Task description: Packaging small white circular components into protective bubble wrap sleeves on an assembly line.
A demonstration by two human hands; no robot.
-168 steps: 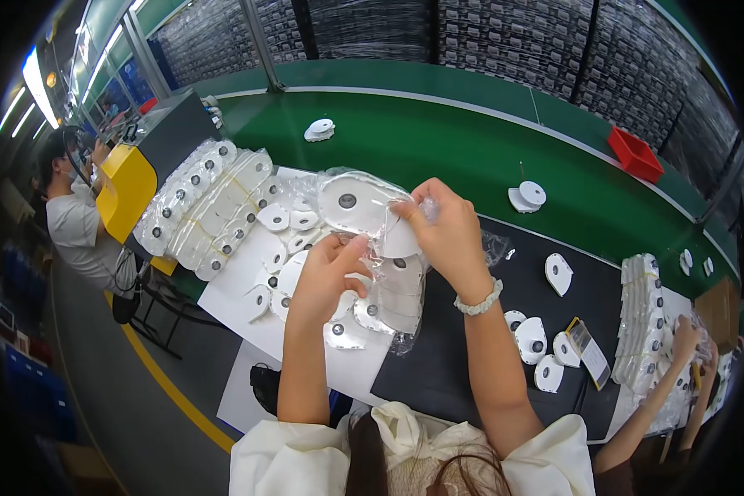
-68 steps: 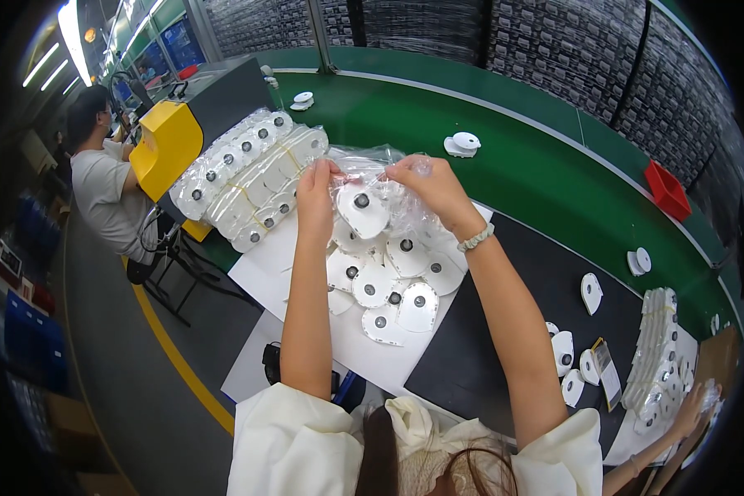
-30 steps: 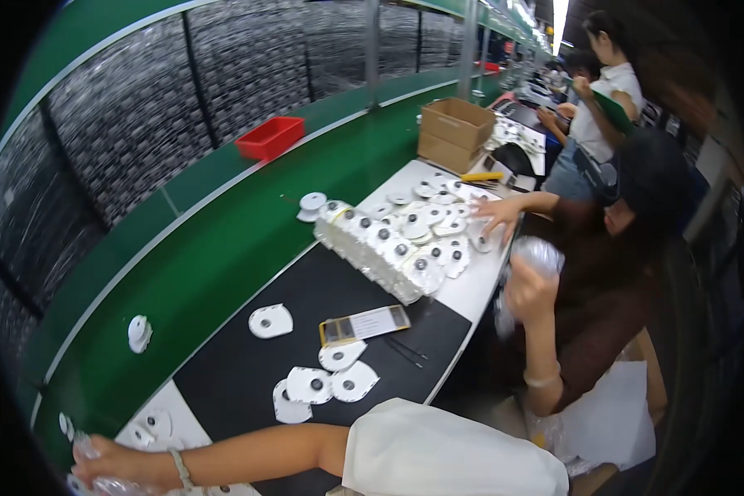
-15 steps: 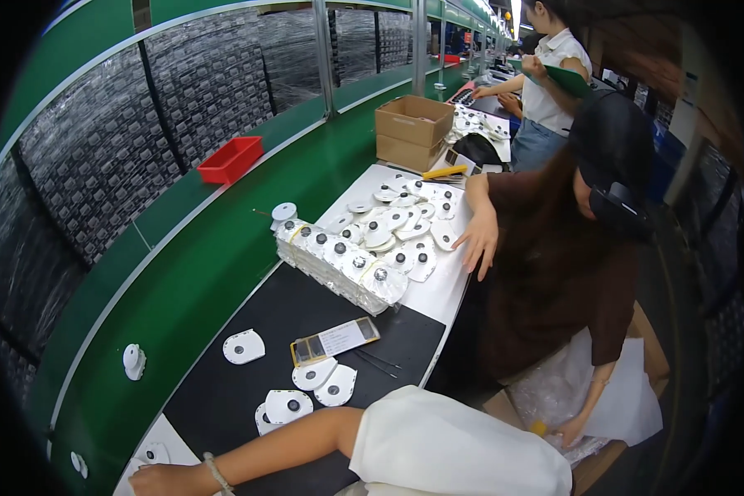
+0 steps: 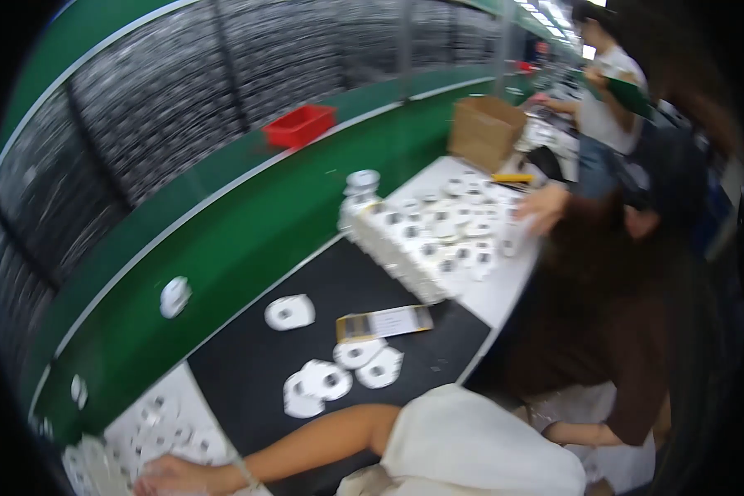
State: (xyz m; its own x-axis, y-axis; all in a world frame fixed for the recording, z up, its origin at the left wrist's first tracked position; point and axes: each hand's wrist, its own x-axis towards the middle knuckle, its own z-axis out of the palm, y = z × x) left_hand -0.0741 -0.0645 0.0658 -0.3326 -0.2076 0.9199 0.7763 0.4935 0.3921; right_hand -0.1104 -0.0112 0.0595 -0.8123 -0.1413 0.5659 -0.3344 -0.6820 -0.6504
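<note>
Reaching across the lower edge, my right arm in a white sleeve ends in my right hand [image 5: 178, 476] at the lower left. It is beside a white sheet with small white parts [image 5: 159, 411] on it. Blur and the frame edge hide its fingers and whatever they hold. My left hand is out of view. Beyond my forearm, several flat white rounded parts [image 5: 326, 380] with dark centres lie on a black mat [image 5: 248, 364], some overlapping. Touching them is a flat clear case with yellow edges and a white label [image 5: 386, 323].
A plastic-wrapped stack of white parts [image 5: 397, 252] borders a loose pile [image 5: 463, 219]. A co-worker's hand [image 5: 544, 208] is at that pile. Behind stand a cardboard box [image 5: 486, 132] and a red bin [image 5: 300, 126]. White parts [image 5: 174, 298] sit on the green conveyor [image 5: 223, 273].
My view has swung left, so the table and its contents sit further right and the picture is blurred. More white parts show by my right hand, which stays at the lower left.
</note>
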